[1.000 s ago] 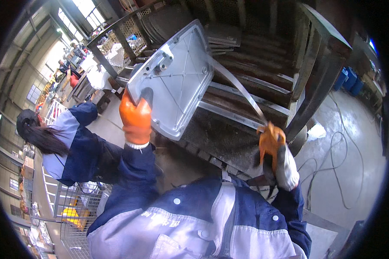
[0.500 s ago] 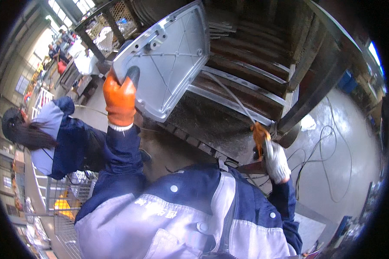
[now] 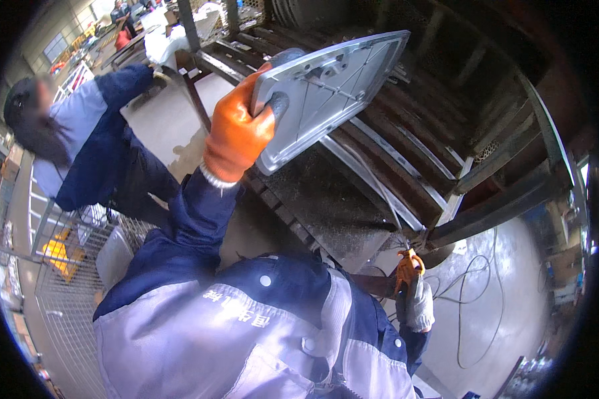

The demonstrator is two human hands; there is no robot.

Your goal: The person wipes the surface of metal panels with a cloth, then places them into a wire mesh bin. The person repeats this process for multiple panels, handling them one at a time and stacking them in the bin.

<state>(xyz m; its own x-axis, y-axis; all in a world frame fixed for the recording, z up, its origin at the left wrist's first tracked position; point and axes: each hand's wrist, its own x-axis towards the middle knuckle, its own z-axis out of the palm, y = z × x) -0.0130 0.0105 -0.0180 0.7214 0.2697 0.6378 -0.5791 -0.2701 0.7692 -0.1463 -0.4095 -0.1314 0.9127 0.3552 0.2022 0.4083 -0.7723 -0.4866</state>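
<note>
Rack (image 3: 499,211) bkgd; L hand (image 3: 238,136) pinching gry panel (image 3: 336,90), R hand (image 3: 411,279) gripping thin strip (image 3: 387,195).

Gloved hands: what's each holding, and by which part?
Left hand: grey panel, by its left edge. Right hand: apparently a thin rod, by its near end.

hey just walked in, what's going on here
A person in orange-and-white gloves has a grey metal panel gripped at its near edge in the left hand, tilted and held up against the view of a dark slatted frame. The right hand, lower down, holds a long thin rod; its exact kind is unclear. A co-worker stands off to the left.
</note>
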